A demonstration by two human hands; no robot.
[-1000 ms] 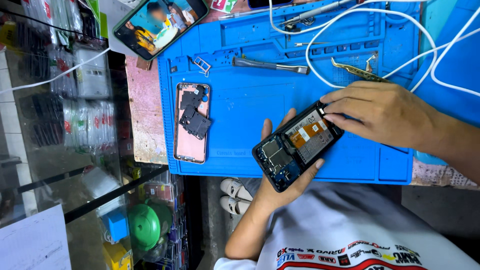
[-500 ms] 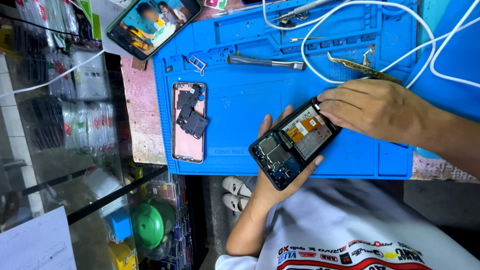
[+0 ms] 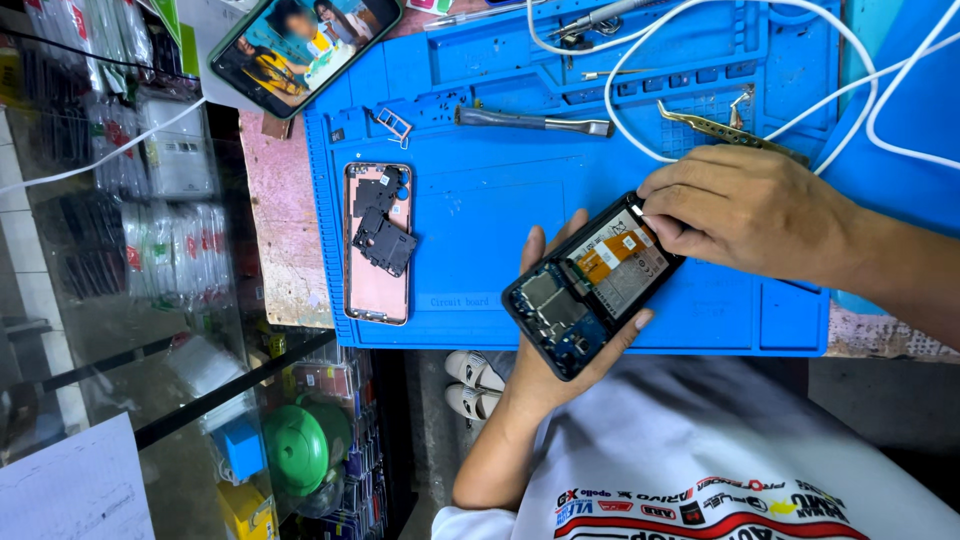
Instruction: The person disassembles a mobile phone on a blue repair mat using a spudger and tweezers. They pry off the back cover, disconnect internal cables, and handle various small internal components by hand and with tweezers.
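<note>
While my left hand (image 3: 560,345) cups the opened phone (image 3: 592,285) | right hand (image 3: 745,205) fingertips pinched together at its upper edge, what they grip hidden | keep phone steady, pull gently.

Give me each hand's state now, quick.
Left hand: cradles the opened phone from below.
Right hand: fingertips pinched at the phone's top edge; contents cannot be told.
</note>
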